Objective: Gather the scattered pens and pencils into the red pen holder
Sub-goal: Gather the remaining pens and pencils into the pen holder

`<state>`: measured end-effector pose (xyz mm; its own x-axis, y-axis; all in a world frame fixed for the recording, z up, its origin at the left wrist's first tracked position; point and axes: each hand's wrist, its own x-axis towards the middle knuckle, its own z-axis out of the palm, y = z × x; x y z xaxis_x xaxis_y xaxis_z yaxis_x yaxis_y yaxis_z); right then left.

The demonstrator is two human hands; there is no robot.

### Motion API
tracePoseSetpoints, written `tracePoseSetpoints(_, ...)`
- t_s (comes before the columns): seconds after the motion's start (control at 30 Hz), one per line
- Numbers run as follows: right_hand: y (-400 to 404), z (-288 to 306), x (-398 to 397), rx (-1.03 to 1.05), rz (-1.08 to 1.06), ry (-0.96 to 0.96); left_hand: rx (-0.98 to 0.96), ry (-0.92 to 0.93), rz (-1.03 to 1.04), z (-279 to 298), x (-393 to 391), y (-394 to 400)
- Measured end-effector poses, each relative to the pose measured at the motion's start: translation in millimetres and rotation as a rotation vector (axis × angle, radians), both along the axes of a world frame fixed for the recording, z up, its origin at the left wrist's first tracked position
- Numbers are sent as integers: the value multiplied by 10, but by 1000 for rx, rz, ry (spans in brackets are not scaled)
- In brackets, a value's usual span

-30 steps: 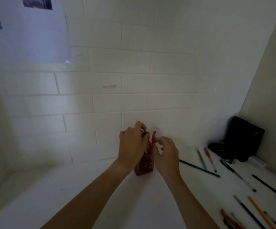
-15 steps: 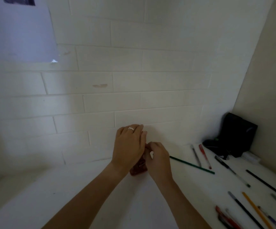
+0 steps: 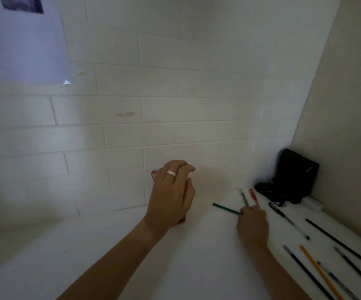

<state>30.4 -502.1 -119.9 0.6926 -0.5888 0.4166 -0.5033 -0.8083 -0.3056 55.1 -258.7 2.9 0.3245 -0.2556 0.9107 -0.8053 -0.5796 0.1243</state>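
Observation:
The red pen holder [image 3: 153,175] stands near the back wall, mostly hidden by my left hand [image 3: 170,191], which is wrapped around it. My right hand [image 3: 253,225] lies on the white table to the right, fingers apart. Its fingertips touch the right part of a green pencil [image 3: 226,208], which lies flat. Just beyond the fingers lie a grey pen [image 3: 244,197] and a red pen [image 3: 253,194]. Further right are a black pen [image 3: 287,220], a long black pencil [image 3: 344,245], an orange pencil [image 3: 318,270] and several more pens.
A black pouch [image 3: 296,176] leans in the back right corner, with a small white box [image 3: 311,204] beside it. A white brick wall [image 3: 175,109] closes the back and a plain wall [image 3: 344,126] the right. A paper sheet [image 3: 23,44] hangs upper left.
My right hand has left the pen holder and moved right onto the green pencil. My left hand has stayed around the holder. The red pen tip seen above the holder is gone.

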Motion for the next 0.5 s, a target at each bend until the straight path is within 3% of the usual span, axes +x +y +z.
tracePoseSetpoints(0.2, 51, 92, -92, -7, 23, 23, 193, 35, -201, -220, -179, -286)
tracePoseSetpoints(0.37, 83, 203, -132, 298, 116, -120, 265, 565, -158, -571, -105, -734)
tracePoseSetpoints(0.5, 150, 366, -174, 460, 285, -228, -35, 1120, -204, -654, -107, -1073)
